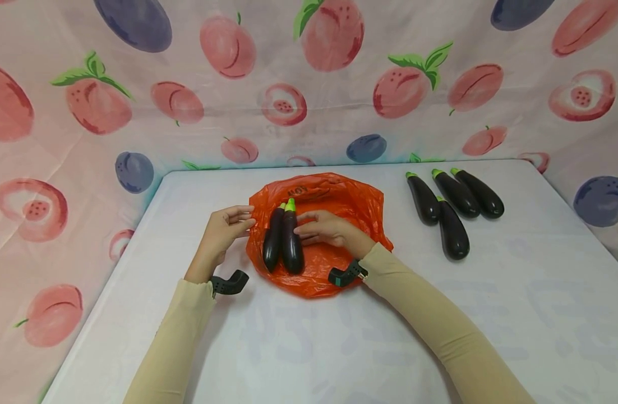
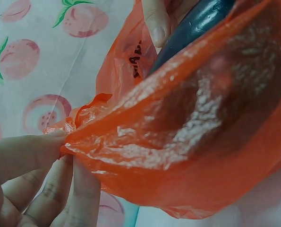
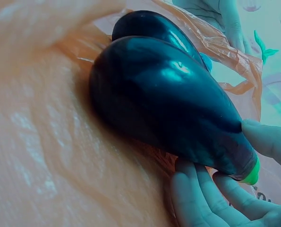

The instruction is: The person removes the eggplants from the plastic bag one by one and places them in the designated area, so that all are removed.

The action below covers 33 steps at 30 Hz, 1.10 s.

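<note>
Left hand (image 1: 219, 238): fingers pinching orange bag (image 1: 319, 268) edge; right hand (image 1: 329, 230): fingers pinching eggplant (image 1: 292, 244) near stem; second eggplant (image 1: 272, 242) alongside in bag.

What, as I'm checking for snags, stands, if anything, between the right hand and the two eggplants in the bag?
Nothing visible separates the right hand from the right eggplant, which it touches directly. That eggplant stands between the hand and the left eggplant, beside it in the bag.
</note>
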{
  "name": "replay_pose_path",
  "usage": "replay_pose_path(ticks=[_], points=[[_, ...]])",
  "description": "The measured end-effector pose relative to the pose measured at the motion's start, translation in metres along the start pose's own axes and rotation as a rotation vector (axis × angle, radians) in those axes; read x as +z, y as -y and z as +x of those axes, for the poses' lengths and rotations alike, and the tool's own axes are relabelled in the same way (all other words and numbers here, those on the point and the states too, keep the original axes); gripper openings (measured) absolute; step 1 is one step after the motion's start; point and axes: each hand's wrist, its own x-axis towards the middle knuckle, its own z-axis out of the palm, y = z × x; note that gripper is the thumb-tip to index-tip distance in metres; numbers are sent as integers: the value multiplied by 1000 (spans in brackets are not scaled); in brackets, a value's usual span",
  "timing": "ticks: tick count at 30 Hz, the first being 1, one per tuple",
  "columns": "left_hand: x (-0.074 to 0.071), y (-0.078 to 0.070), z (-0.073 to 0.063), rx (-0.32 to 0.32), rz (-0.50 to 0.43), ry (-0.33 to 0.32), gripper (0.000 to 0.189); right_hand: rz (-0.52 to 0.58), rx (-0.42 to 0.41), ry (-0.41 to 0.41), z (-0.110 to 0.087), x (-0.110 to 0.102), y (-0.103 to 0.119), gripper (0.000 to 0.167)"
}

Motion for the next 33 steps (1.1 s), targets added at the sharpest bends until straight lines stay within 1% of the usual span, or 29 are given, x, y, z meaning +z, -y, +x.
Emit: replay_pose_path(ticks=[9, 17, 24, 33], points=[[-1, 2, 0, 5, -15, 1, 38, 22, 7, 9, 1, 0, -2, 49], [0, 2, -1, 8, -5, 1, 38, 4, -9, 27, -3, 0, -1, 46], [0, 2, -1, 8, 8, 0, 38, 16, -4, 58, -1, 0, 0, 49], [-1, 2, -1, 0, 10, 1, 39, 25, -10, 53, -2, 0, 0, 50]])
